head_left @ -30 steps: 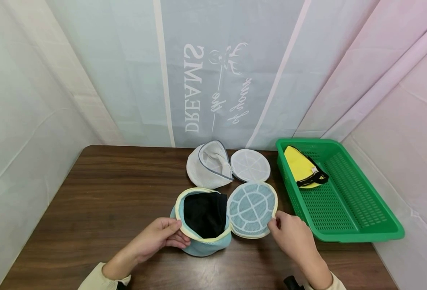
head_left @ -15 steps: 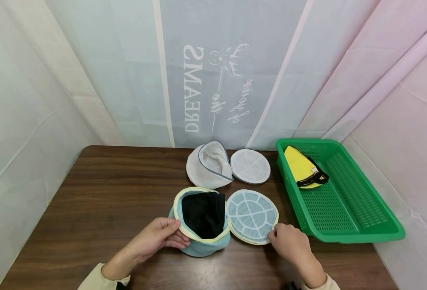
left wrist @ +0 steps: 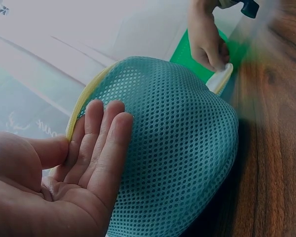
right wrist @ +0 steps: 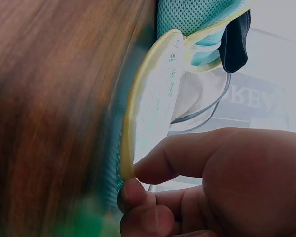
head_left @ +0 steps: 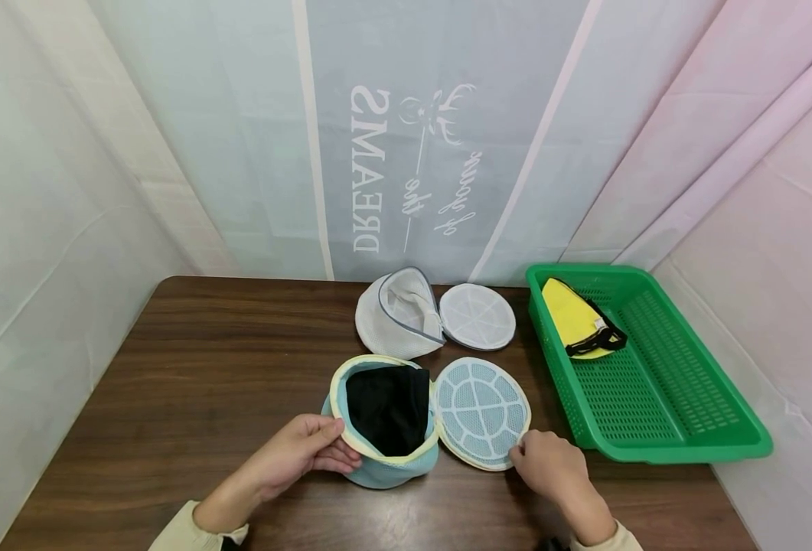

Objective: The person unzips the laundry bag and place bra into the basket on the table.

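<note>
A teal mesh laundry bag (head_left: 395, 473) with yellow trim stands unzipped on the table, and black cloth (head_left: 388, 409) lies inside it. My left hand (head_left: 312, 448) pinches the bag's yellow rim between thumb and fingers; in the left wrist view the fingers lie along the mesh wall (left wrist: 172, 148). To the right, the bag's round lid (head_left: 481, 413) with white ribs is folded back, joined to the body at one side. My right hand (head_left: 550, 467) pinches the lid's near right edge, as the right wrist view shows at the yellow trim (right wrist: 130, 118).
Behind the teal bag sits a white mesh bag (head_left: 381, 325) with grey trim, its round lid (head_left: 477, 316) laid open beside it. A green plastic basket (head_left: 681, 451) stands at the right, holding a yellow item (head_left: 571, 321) with black straps. A printed curtain hangs behind the table (head_left: 192, 383).
My right hand has moved slightly down with the lid's edge, and the lid lies lower and flatter. The left hand stays on the rim, with the bag shifted only slightly left.
</note>
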Demonstrator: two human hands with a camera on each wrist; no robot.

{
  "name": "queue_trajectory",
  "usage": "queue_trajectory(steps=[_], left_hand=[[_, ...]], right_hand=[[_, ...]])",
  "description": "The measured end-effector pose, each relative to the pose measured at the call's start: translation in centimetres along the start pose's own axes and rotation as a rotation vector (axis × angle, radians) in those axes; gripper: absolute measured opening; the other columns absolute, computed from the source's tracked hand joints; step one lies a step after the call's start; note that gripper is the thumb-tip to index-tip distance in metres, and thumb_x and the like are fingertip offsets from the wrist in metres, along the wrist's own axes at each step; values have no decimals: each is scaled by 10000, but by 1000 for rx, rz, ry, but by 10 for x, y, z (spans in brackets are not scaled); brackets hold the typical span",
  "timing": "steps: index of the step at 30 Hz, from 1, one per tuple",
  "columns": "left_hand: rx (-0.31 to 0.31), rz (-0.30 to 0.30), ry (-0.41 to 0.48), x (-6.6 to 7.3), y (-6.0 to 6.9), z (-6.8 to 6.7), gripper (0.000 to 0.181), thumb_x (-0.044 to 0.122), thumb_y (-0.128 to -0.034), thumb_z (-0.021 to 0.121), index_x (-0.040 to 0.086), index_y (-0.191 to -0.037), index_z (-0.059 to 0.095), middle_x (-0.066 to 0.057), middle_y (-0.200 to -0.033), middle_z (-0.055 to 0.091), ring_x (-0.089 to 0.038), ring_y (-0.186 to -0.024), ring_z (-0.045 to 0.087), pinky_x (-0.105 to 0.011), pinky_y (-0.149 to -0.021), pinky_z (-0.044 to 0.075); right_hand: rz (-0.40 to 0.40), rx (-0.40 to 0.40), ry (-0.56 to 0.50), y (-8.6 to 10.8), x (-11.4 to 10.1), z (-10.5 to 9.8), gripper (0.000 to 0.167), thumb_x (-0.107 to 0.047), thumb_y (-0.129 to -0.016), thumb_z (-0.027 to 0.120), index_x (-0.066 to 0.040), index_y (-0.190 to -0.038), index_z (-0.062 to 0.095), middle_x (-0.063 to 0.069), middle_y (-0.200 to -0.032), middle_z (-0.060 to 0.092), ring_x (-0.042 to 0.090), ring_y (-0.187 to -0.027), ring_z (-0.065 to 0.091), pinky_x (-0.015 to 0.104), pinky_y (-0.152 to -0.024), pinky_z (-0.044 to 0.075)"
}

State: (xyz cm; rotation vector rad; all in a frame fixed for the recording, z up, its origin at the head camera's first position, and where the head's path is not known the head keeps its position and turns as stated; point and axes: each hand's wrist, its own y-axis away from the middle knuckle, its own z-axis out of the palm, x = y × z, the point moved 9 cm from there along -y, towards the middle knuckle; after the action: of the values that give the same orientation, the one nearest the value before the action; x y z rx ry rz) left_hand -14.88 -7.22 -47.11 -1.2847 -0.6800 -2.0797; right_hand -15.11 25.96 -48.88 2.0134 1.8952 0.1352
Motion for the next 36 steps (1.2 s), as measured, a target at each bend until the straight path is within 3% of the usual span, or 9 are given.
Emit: queue_trajectory(steps=[8,20,29,36], left_hand=[[3,-7,-2,-1,1,-1,361,209,-1118,419,-30,-1048,680,-78,-963,743,-166,-929,733,-316,-862,604],[-4,-5,4,-4,-1,-2,352,203,-1119,417,-9,-1045,687,-74,-966,745,-169,-925,734,-313,-856,606],[-5,11,12,-1,0,-1,390,207,-1120,412,-88,-1065,662,-91,-966,740,-175,-921,735,-309,-857,605],[-4,12,16,-1,1,-1,401,207,-1121,409,-104,-1072,659,-92,-967,741,-174,-923,736,-312,-858,605]], right_hand=[[-11,5,0,0,-1,-6,411,-192,-903,620,-192,-554,402,-30,-535,346,153,-495,372,284,-446,290],[-49,108,32,-7,-12,-30,411,-284,-934,670,-155,-597,473,4,-554,424,186,-506,431,327,-444,318],[-130,215,-32,-18,-42,-51,308,-348,-959,703,-142,-755,600,-10,-534,447,168,-467,431,305,-412,332],[-268,243,-86,-24,-75,-58,299,-365,-986,672,-187,-757,599,-55,-523,406,127,-463,400,293,-428,320]])
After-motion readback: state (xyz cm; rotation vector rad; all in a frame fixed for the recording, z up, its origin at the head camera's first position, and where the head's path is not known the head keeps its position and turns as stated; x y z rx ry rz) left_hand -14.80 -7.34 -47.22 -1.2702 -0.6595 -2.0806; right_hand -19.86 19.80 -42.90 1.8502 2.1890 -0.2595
